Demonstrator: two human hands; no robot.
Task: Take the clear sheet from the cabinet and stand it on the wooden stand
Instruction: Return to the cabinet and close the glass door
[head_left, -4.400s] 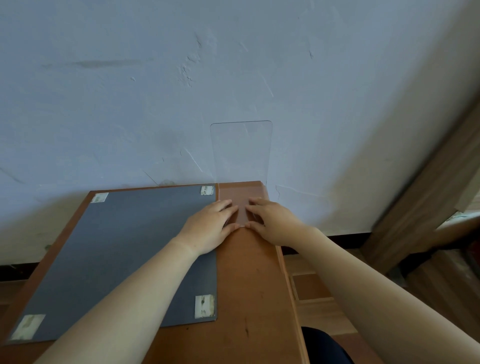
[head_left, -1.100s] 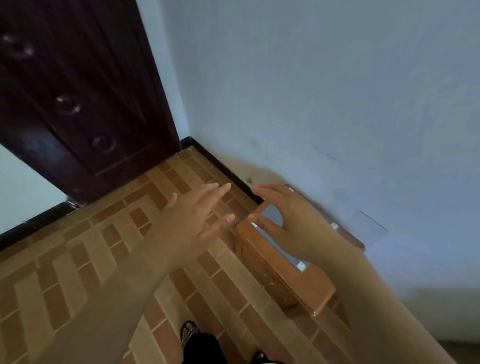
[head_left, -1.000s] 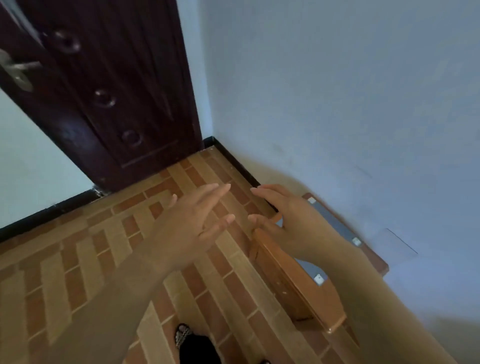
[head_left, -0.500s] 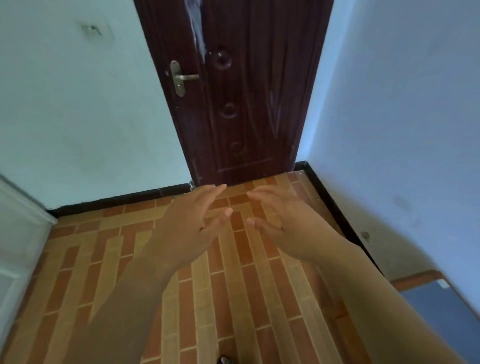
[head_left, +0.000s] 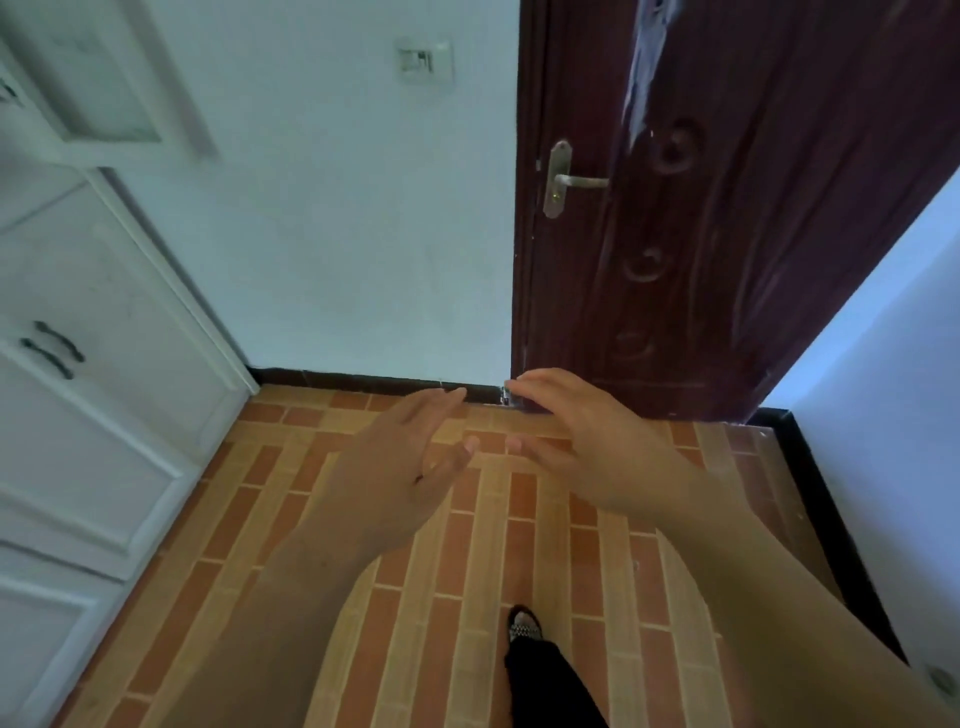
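White-panelled cabinet (head_left: 98, 374) stood at the left, its doors closed; neither the clear sheet nor the wooden stand was in view, so the sheet's position could not be confirmed. Left hand (head_left: 410, 467) and right hand (head_left: 576, 447) were both spread wide and empty, thumbs near each other above the brick-pattern floor (head_left: 467, 571). Probable faults: a thin transparent sheet is easily overlooked inside the cabinet, and smooth edges may slip from bare fingers. The foot (head_left: 524, 629) was mid-step, so a stumble was possible.
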